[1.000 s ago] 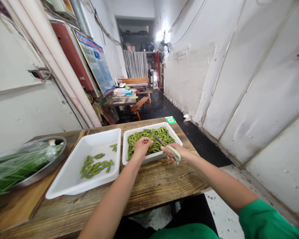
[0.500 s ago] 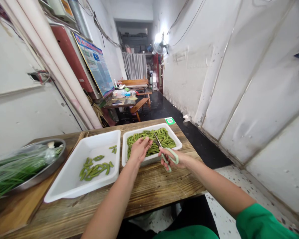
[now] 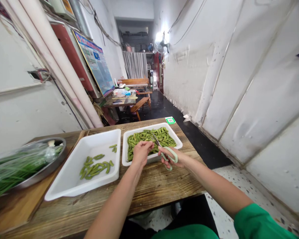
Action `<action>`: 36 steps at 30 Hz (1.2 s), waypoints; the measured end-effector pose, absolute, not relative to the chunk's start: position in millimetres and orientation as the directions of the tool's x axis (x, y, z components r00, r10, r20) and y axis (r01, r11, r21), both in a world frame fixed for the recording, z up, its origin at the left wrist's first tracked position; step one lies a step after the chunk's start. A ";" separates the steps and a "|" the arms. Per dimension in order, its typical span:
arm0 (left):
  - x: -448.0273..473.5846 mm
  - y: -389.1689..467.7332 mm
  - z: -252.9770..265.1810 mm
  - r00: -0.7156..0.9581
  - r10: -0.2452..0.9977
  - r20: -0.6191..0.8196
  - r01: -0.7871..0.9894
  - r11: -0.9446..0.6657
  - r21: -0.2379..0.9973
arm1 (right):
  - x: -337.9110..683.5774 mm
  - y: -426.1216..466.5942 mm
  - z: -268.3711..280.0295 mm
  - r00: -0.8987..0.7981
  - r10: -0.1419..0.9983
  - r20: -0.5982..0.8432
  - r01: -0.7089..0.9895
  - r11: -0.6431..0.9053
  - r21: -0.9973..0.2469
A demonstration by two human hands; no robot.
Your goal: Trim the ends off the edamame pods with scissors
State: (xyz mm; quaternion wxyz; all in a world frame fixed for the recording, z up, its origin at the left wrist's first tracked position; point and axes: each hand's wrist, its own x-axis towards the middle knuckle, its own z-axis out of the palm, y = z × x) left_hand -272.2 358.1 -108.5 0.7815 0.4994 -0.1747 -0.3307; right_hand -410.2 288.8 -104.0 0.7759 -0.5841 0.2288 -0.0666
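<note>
My right hand (image 3: 173, 157) grips a pair of scissors (image 3: 173, 152) by its pale green handles, with the blades pointing away and up to the left. Close to the blade tips, my left hand (image 3: 141, 152) is closed in a pinch on an edamame pod, mostly hidden by the fingers. Both hands are over the near edge of a white tray (image 3: 124, 152) heaped with edamame pods (image 3: 161, 134). To the left, a larger white tray (image 3: 64, 181) holds a small scatter of edamame pods (image 3: 94, 170).
A metal basin (image 3: 57, 156) of long green vegetables in plastic stands at the left, by a wooden board (image 3: 20, 212). A green QR-code card (image 3: 170, 120) lies at the far edge of the wooden table (image 3: 164, 189). Another table and benches are farther back.
My left hand has turned and dropped slightly, so the pod in its fingers shows less. The scissors have shifted a little; their blades look closer together.
</note>
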 end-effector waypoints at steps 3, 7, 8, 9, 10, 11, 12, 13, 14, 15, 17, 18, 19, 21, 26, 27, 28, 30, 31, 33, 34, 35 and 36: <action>-274.5 354.9 -110.6 0.734 -0.677 -0.050 0.313 0.272 0.910 | -410.9 291.4 -102.1 0.879 -0.407 -0.250 -0.141 0.279 -0.950; -253.0 364.8 -110.2 0.803 -0.594 0.051 0.111 0.233 0.966 | -413.2 291.6 -101.1 0.852 -0.463 -0.244 -0.143 0.242 -0.960; -240.5 373.4 -108.3 0.846 -0.516 0.135 -0.036 0.197 0.980 | -414.6 290.0 -102.0 0.854 -0.459 -0.244 -0.139 0.250 -0.958; -225.9 384.7 -105.6 0.874 -0.422 0.243 -0.211 0.123 0.970 | -416.3 287.8 -103.3 0.862 -0.445 -0.243 -0.128 0.271 -0.954; -210.2 398.1 -102.2 0.879 -0.288 0.379 -0.396 -0.001 0.918 | -418.3 285.2 -105.1 0.873 -0.424 -0.242 -0.115 0.304 -0.946; -194.8 412.4 -98.4 0.847 -0.209 0.488 -0.523 -0.166 0.836 | -420.3 282.3 -107.2 0.886 -0.395 -0.244 -0.103 0.345 -0.933; -181.0 426.2 -94.6 0.813 -0.185 0.553 -0.580 -0.353 0.735 | -422.1 279.4 -109.5 0.899 -0.364 -0.245 -0.093 0.388 -0.917; -170.0 438.1 -91.1 0.782 -0.222 0.582 -0.602 -0.510 0.614 | -423.5 276.8 -111.8 0.910 -0.332 -0.247 -0.088 0.427 -0.900; -162.8 446.7 -88.5 0.766 -0.243 0.595 -0.594 -0.621 0.511 | -424.3 274.5 -114.0 0.921 -0.301 -0.248 -0.089 0.458 -0.885; -159.8 451.1 -86.9 0.752 -0.292 0.591 -0.597 -0.683 0.421 | -424.3 272.8 -116.0 0.929 -0.275 -0.248 -0.092 0.477 -0.874; -165.3 446.3 -87.7 0.702 -0.455 0.549 -0.678 -0.662 0.319 | -422.5 271.0 -119.3 0.940 -0.234 -0.250 -0.105 0.499 -0.860; -172.4 438.0 -90.0 0.648 -0.564 0.512 -0.750 -0.591 0.298 | -421.0 271.0 -120.5 0.942 -0.221 -0.251 -0.110 0.505 -0.856; -181.2 426.9 -93.2 0.568 -0.676 0.470 -0.823 -0.491 0.288 | -419.3 271.3 -121.5 0.944 -0.214 -0.252 -0.113 0.510 -0.853; -199.3 401.1 -100.7 0.398 -0.821 0.410 -0.913 -0.308 0.268 | -416.8 272.8 -122.4 0.945 -0.213 -0.249 -0.109 0.512 -0.852; -218.8 354.3 -111.5 0.330 -0.901 0.280 -0.944 -0.319 0.086 | -417.7 275.6 -121.1 0.937 -0.239 -0.254 -0.100 0.513 -0.853; -217.8 350.2 -111.7 0.356 -0.896 0.265 -0.934 -0.351 0.068 | -418.6 275.7 -120.5 0.934 -0.244 -0.261 -0.104 0.514 -0.852; -216.0 347.6 -111.7 0.375 -0.891 0.258 -0.926 -0.371 0.064 | -419.3 275.8 -119.8 0.931 -0.249 -0.267 -0.108 0.512 -0.852; -212.3 346.0 -111.8 0.379 -0.889 0.257 -0.925 -0.369 0.085 | -420.1 276.3 -118.7 0.929 -0.256 -0.269 -0.111 0.501 -0.858; -211.2 346.5 -112.2 0.372 -0.892 0.257 -0.928 -0.362 0.089 | -420.0 276.7 -118.3 0.929 -0.256 -0.268 -0.113 0.493 -0.862; -211.2 349.0 -114.3 0.367 -0.882 0.296 -0.930 -0.336 0.150 | -418.8 278.0 -117.8 0.925 -0.262 -0.274 -0.127 0.468 -0.875; -212.1 350.5 -115.9 0.373 -0.868 0.329 -0.924 -0.313 0.222 | -417.8 278.8 -117.6 0.920 -0.269 -0.284 -0.141 0.449 -0.882; -213.5 352.0 -117.8 0.387 -0.847 0.365 -0.907 -0.279 0.315 | -416.7 279.6 -117.3 0.912 -0.281 -0.298 -0.159 0.427 -0.890; -215.0 353.4 -119.7 0.404 -0.823 0.400 -0.881 -0.233 0.412 | -415.5 280.4 -117.0 0.903 -0.293 -0.315 -0.182 0.403 -0.897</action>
